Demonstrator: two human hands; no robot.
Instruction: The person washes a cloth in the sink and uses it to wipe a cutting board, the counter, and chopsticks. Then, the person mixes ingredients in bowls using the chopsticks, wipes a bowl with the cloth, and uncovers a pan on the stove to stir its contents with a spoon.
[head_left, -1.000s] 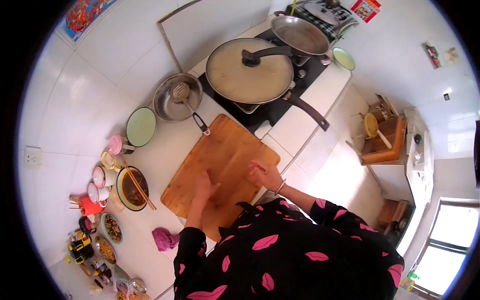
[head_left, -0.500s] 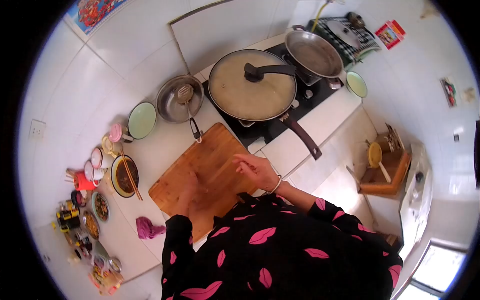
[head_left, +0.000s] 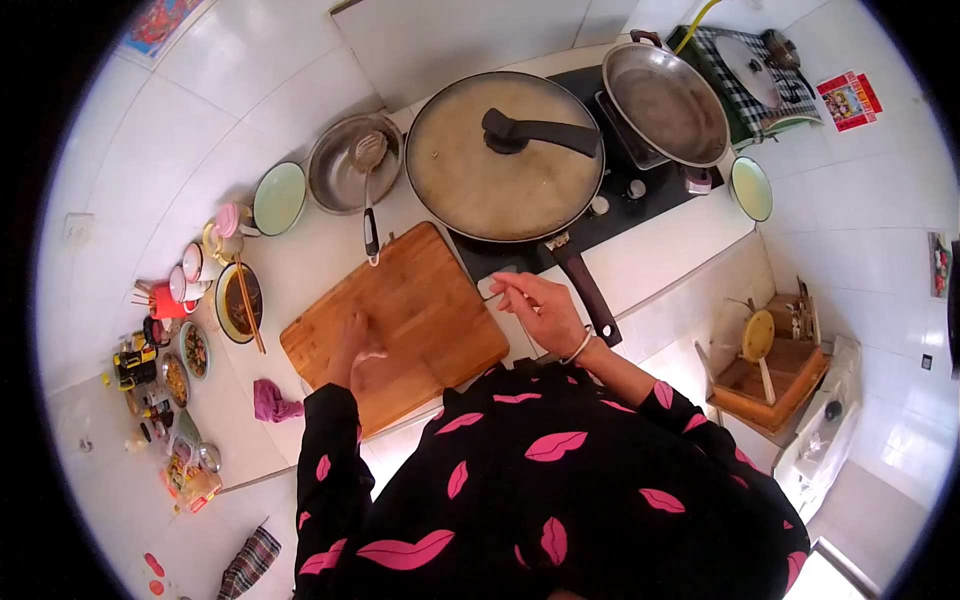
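Note:
My left hand point(head_left: 348, 350) hovers over the left part of a wooden cutting board point(head_left: 430, 300). It is somewhat blurred, but its thumb stands apart from the fingers and nothing shows in it. To the right of the board is my right hand point(head_left: 545, 312), fingers loosely bent, with no object visible in it. A bracelet circles that wrist. Just beyond the right hand, the dark handle point(head_left: 585, 288) of a large lidded pan point(head_left: 500, 190) sticks out from the stove; I see no contact with it. The pan's glass lid is fogged.
A steel wok point(head_left: 665, 105) sits on the stove point(head_left: 650, 195). Left of the pan, a metal basin point(head_left: 325, 180) holds a slotted spoon point(head_left: 368, 152). Nearby are a green bowl point(head_left: 279, 198), a sauce bowl point(head_left: 228, 318) with chopsticks, and a purple cloth point(head_left: 275, 402). Seasonings line the left wall.
The view has shifted, moving the board and pans within the picture. My right hand now appears beyond the board's right edge; my left hand is still over the board.

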